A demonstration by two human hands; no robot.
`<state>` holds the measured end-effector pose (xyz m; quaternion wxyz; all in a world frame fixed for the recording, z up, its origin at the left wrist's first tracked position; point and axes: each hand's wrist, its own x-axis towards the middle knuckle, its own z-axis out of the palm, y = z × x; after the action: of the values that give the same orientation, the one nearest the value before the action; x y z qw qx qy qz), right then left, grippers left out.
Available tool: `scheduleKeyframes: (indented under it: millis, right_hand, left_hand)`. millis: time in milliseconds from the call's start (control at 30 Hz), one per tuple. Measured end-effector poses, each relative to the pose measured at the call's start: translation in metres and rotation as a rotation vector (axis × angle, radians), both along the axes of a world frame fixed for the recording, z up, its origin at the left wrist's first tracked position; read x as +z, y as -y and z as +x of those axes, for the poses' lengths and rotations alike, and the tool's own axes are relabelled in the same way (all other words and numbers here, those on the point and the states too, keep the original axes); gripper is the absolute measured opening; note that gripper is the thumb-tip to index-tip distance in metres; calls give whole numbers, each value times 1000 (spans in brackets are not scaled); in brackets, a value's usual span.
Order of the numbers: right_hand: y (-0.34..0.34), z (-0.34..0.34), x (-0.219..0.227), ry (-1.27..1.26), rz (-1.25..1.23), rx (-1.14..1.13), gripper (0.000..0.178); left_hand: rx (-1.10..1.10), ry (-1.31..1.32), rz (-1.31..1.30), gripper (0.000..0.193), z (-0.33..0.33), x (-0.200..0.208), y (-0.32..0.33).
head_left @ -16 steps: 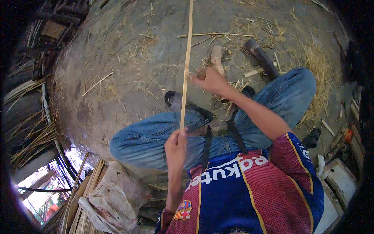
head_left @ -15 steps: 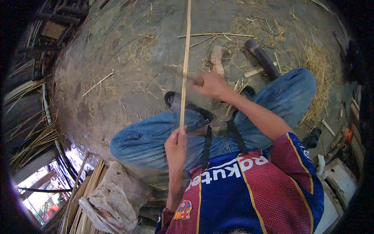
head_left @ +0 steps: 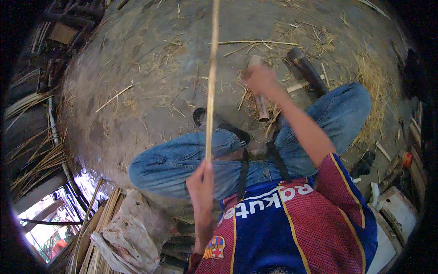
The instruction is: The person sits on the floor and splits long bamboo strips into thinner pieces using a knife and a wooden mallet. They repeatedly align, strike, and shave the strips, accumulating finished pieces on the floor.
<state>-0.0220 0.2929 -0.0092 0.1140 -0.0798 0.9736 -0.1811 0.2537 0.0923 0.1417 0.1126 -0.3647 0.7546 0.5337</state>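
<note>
My left hand (head_left: 200, 182) is closed on the lower end of a long, pale bamboo strip (head_left: 211, 91), held upright in the picture and reaching past the top edge. My right hand (head_left: 263, 81) is to the right of the strip, apart from it. It looks like a fist but is smeared by motion, and what it grips cannot be made out. Below it lies a short piece of wood (head_left: 261, 109), rounded like a handle, partly hidden by the hand. A dark, thick tube (head_left: 306, 68) rests on the floor beside my right forearm.
Shavings and thin strips (head_left: 260, 43) litter the dirt floor (head_left: 150, 64). My crossed legs in jeans (head_left: 173, 160) frame the near side. A whitish sack (head_left: 130, 233) and a bundle of split strips (head_left: 98, 237) are at the lower left. Pale boards (head_left: 398, 210) stand at the right.
My right hand has moved from beside the strip to the right and away. The strip's upper part has swung slightly left. My left hand has shifted a little left and down, still holding it.
</note>
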Motion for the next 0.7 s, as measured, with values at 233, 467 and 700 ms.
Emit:
scheduleKeyframes:
  millis: [233,467,700]
  right_hand:
    - [-53,-51,-15,-161,-236,-166,33]
    - [29,59,19,0,-167,374,28]
    - [-49,-39,-32,23,-158,-248,34]
  left_hand:
    - [-64,13,-163,29,35,5,-4]
    - [-219,-237,-565,27,5,5,-2]
    - [-206,-169,-496,29,51,11,1]
